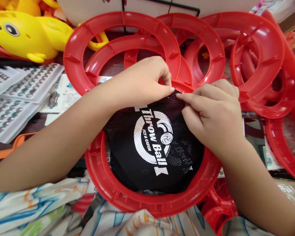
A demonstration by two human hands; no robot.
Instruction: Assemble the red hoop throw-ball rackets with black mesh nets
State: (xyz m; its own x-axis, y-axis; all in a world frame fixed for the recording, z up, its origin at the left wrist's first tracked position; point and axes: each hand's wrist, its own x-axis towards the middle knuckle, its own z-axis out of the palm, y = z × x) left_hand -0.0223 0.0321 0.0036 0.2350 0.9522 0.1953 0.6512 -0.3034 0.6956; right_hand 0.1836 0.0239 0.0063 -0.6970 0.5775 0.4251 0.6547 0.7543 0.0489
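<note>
A round black mesh fabric (pixel 123 144) printed "Throw Ball Fly & Catch" in white lies inside a red plastic ring (pixel 152 206) in front of me. At the ring's far side, my left hand (pixel 149 78) pinches the fabric's edge between thumb and curled fingers. Right beside it, my right hand (pixel 211 114) has its index finger and thumb closed on the same edge. Both hands meet near the ring's far inner rim. Toward my body, a gap shows between the cloth and the ring.
More red rings (pixel 123 19) overlap behind, with others (pixel 267 36) piled at the right. A yellow toy with a printed eye (pixel 19 36) lies at the upper left. White trays (pixel 31 82) of small round metallic pieces and an orange strip (pixel 19 141) are at the left.
</note>
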